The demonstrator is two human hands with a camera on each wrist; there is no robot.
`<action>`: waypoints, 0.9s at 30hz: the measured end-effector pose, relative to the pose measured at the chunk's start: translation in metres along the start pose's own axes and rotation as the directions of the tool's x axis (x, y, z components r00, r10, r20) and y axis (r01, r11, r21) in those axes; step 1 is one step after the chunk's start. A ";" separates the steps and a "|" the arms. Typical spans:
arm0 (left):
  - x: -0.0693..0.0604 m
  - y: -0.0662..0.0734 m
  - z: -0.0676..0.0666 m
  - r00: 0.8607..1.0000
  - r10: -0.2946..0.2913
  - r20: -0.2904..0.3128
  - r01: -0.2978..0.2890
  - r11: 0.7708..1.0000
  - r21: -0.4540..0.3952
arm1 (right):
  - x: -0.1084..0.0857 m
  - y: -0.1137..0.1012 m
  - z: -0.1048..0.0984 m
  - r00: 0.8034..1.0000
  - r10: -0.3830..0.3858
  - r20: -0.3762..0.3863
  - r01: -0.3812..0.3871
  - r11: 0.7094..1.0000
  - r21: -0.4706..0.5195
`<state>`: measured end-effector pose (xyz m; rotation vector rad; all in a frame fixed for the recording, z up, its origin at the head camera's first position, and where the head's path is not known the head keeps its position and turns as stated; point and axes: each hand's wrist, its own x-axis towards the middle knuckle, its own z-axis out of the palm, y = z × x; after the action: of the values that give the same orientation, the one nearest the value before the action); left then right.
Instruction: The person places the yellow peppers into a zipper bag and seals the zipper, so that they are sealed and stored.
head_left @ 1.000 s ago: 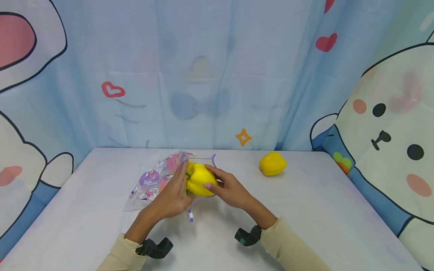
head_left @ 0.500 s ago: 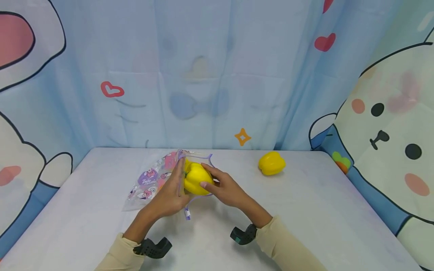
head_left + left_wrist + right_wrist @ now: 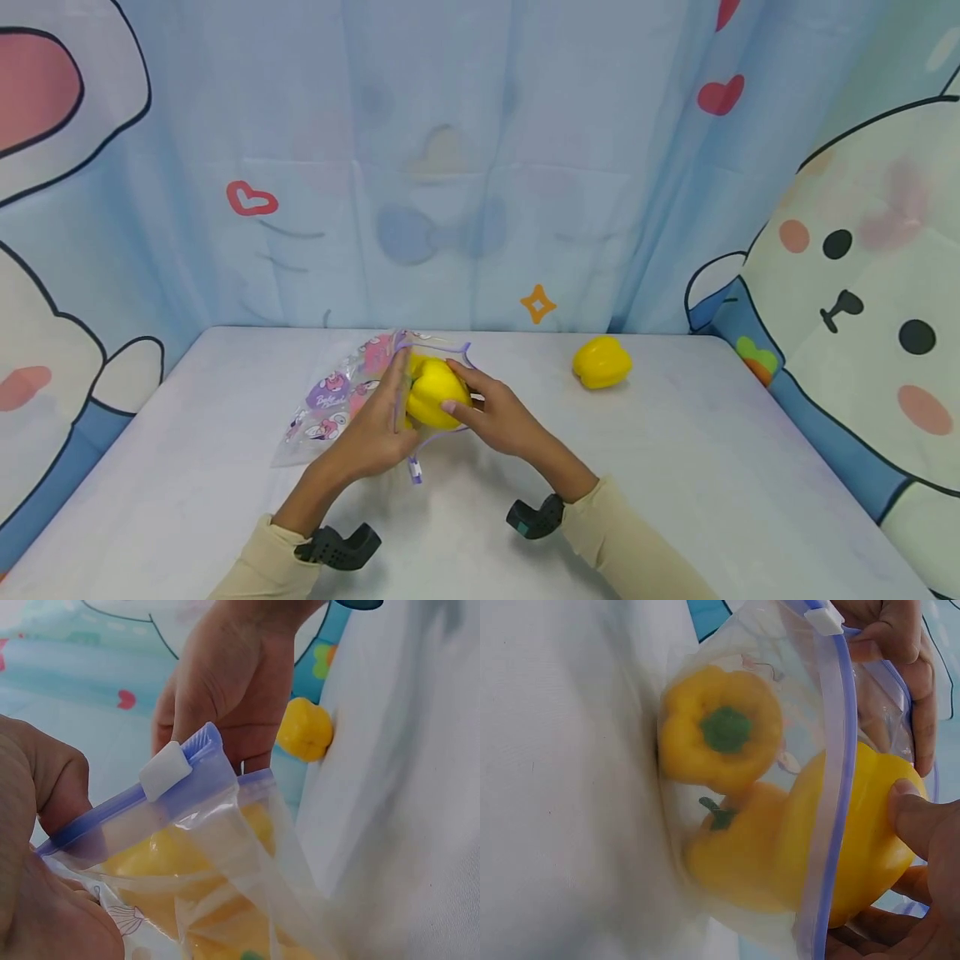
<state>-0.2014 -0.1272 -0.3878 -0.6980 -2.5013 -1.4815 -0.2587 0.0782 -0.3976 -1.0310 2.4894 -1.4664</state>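
In the head view a yellow bell pepper (image 3: 437,393) sits in the mouth of a clear printed slider zip bag (image 3: 333,404). My right hand (image 3: 498,417) grips it from the right, thumb and fingers spread round its outer end. My left hand (image 3: 371,429) holds the bag's mouth on the left, with fingers stretched along the opening. Through the film, the right wrist view shows another yellow pepper (image 3: 682,754) with a green stem inside, and part of the gripped pepper (image 3: 874,832) outside the purple rim. A white slider (image 3: 165,771) sits on that rim in the left wrist view.
One more yellow bell pepper (image 3: 602,362) lies on the white table (image 3: 712,467), toward the back right. Behind the table hangs a light blue cartoon curtain (image 3: 420,167). Dark cameras are strapped to both wrists.
The pepper in my right hand has shifted slightly left, deeper into the bag's mouth, and its stem has gone from sight in the head view. The loose pepper stays put.
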 end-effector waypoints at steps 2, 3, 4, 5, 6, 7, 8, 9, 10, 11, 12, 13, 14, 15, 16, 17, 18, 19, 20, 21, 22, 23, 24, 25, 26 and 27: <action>0.000 0.001 0.000 1.000 -0.001 0.000 0.001 1.000 0.005 | 0.000 0.000 0.000 1.000 -0.004 -0.010 0.004 1.000 -0.018; 0.000 0.001 0.000 1.000 0.000 -0.002 0.000 1.000 0.007 | 0.000 0.000 0.001 1.000 -0.009 -0.013 0.009 1.000 -0.024; 0.000 0.001 0.000 1.000 0.003 -0.005 -0.003 1.000 0.012 | 0.000 0.000 0.002 1.000 -0.015 -0.017 0.015 0.999 -0.031; 0.000 0.001 0.000 1.000 0.003 -0.006 -0.003 1.000 0.015 | 0.000 0.000 0.002 1.000 -0.019 -0.021 0.018 0.999 -0.035; 0.000 0.002 0.000 1.000 0.005 -0.008 -0.005 1.000 0.018 | 0.000 0.001 0.003 1.000 -0.018 -0.025 0.017 0.999 -0.042; 0.000 0.002 0.000 1.000 0.008 -0.009 -0.008 1.000 0.017 | 0.001 0.001 0.004 0.999 -0.017 -0.028 0.016 0.999 -0.048; 0.000 0.002 0.000 1.000 0.009 -0.009 -0.008 1.000 0.019 | 0.001 0.002 0.005 0.999 -0.018 -0.031 0.016 0.998 -0.054; 0.000 0.002 0.000 1.000 0.009 -0.009 -0.009 1.000 0.020 | 0.001 0.003 0.006 0.999 -0.019 -0.035 0.017 0.998 -0.058; 0.000 0.002 0.000 1.000 0.009 -0.007 -0.009 1.000 0.018 | 0.001 0.003 0.006 0.999 -0.018 -0.037 0.015 0.998 -0.063; 0.000 0.002 0.000 1.000 0.007 -0.004 -0.007 1.000 0.013 | 0.001 0.004 0.006 0.999 -0.016 -0.040 0.013 0.998 -0.067; 0.000 0.002 -0.001 1.000 0.006 -0.001 -0.006 1.000 0.010 | 0.001 0.004 0.006 0.999 -0.013 -0.043 0.010 0.997 -0.070; 0.000 0.002 -0.001 1.000 0.004 0.001 -0.004 1.000 0.009 | 0.001 0.004 0.006 0.999 -0.015 -0.046 0.012 0.997 -0.070; 0.000 0.002 -0.001 1.000 0.002 0.002 -0.002 1.000 0.007 | 0.001 0.004 0.006 0.999 -0.020 -0.048 0.016 0.997 -0.070; 0.000 0.002 -0.001 1.000 0.001 0.003 -0.001 1.000 0.005 | 0.002 0.004 0.006 0.999 -0.024 -0.047 0.021 0.997 -0.070; 0.000 0.002 -0.001 1.000 0.000 0.001 0.000 1.000 0.006 | 0.002 0.004 0.007 0.999 -0.026 -0.046 0.023 0.997 -0.075; 0.000 0.002 -0.001 1.000 -0.001 -0.001 0.001 1.000 0.008 | 0.002 0.004 0.007 0.998 -0.034 -0.046 0.030 0.996 -0.078; 0.000 0.002 -0.001 1.000 -0.002 -0.005 0.002 1.000 0.015 | 0.002 0.004 0.007 0.998 -0.040 -0.044 0.036 0.996 -0.082; 0.000 0.001 -0.001 1.000 -0.002 -0.010 0.002 1.000 0.019 | 0.002 0.004 0.007 0.998 -0.048 -0.042 0.044 0.995 -0.086; 0.000 0.001 -0.001 1.000 -0.001 -0.014 0.001 1.000 0.022 | 0.002 0.005 0.008 0.998 -0.056 -0.040 0.052 0.995 -0.087; 0.000 0.001 -0.002 1.000 0.002 -0.019 -0.002 1.000 0.026 | 0.002 0.005 0.008 0.997 -0.064 -0.038 0.060 0.994 -0.088; 0.000 0.001 -0.002 1.000 0.006 -0.023 -0.005 1.000 0.027 | 0.001 0.005 0.009 0.997 -0.073 -0.037 0.069 0.994 -0.088; 0.000 0.001 -0.002 1.000 0.010 -0.026 -0.009 1.000 0.028 | 0.001 0.005 0.009 0.996 -0.079 -0.033 0.076 0.994 -0.081; 0.000 0.001 -0.002 0.999 0.014 -0.028 -0.014 1.000 0.027 | 0.001 0.005 0.010 0.996 -0.083 -0.029 0.080 0.994 -0.080; 0.001 0.001 -0.002 0.999 0.020 -0.029 -0.019 1.000 0.024 | 0.001 0.005 0.010 0.996 -0.085 -0.023 0.083 0.994 -0.077; 0.001 0.002 -0.003 0.999 0.023 -0.028 -0.023 1.000 0.022 | 0.000 0.005 0.010 0.996 -0.083 -0.016 0.081 0.994 -0.076; 0.000 0.002 -0.003 0.999 0.025 -0.027 -0.024 0.999 0.021 | 0.000 0.005 0.011 0.997 -0.078 -0.008 0.077 0.994 -0.076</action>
<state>-0.2013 -0.1288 -0.3850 -0.6978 -2.4755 -1.4455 -0.2574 0.0719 -0.4076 -1.1470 2.5582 -1.4115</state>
